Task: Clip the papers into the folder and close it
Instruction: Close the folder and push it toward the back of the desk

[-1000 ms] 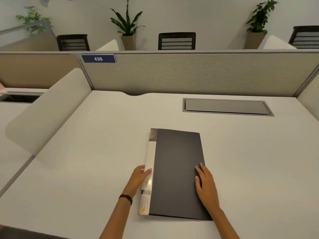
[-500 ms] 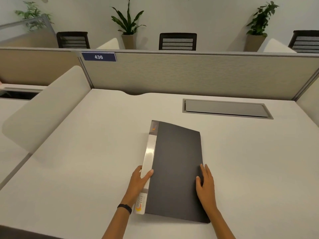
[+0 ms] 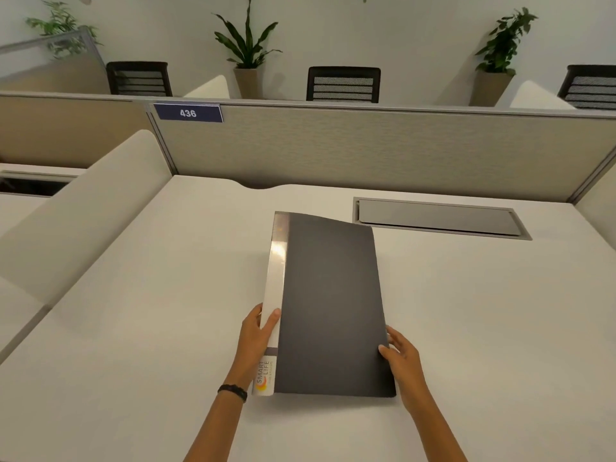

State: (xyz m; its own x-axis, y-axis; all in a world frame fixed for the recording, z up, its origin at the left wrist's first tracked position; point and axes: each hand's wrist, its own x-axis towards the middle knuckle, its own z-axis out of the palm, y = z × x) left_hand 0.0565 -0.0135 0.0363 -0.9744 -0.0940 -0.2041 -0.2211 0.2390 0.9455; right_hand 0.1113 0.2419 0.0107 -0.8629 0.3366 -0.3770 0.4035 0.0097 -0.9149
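A closed dark folder, spine printed "SMART LIFE", is tilted over the white desk. The left hand pinches its spine; the right hand grips its right edge. A blue sign on the grey partition reads "436".

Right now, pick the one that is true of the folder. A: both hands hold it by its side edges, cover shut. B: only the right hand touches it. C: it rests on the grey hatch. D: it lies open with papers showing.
A: the left hand grips the white spine side of the folder and the right hand its opposite edge, dark cover shut.
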